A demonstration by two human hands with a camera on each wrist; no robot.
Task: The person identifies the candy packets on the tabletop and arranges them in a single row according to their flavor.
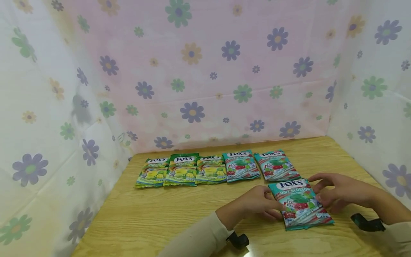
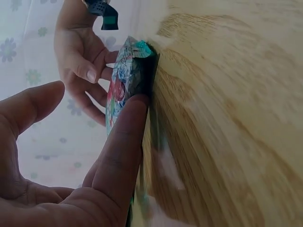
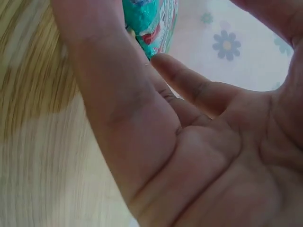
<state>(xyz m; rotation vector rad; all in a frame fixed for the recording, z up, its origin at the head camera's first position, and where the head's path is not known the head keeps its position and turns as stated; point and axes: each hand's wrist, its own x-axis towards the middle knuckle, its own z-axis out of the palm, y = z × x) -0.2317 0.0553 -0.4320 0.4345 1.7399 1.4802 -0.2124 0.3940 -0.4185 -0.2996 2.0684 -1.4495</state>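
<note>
A teal Fox's Mint Blossom candy bag (image 1: 300, 203) lies face up on the wooden table, between the two hands. My left hand (image 1: 253, 203) is at its left edge. In the left wrist view, the bag (image 2: 124, 78) meets an outstretched finger (image 2: 128, 123), while the thumb (image 2: 40, 106) stands apart from it. On the opposite side is my right hand (image 1: 340, 191), fingertips right at the bag's right edge. The right wrist view shows that palm (image 3: 213, 175) uncurled, with a corner of the bag (image 3: 142, 19) beyond the fingers.
Behind, a row of candy bags runs across the table (image 1: 144, 221): three yellow-green Springtea bags (image 1: 182, 171) at the left, then two teal Mint Blossom bags (image 1: 241, 166), (image 1: 277, 166). Flower-printed cloth (image 1: 205, 89) encloses the back and sides. Black straps hang at both wrists.
</note>
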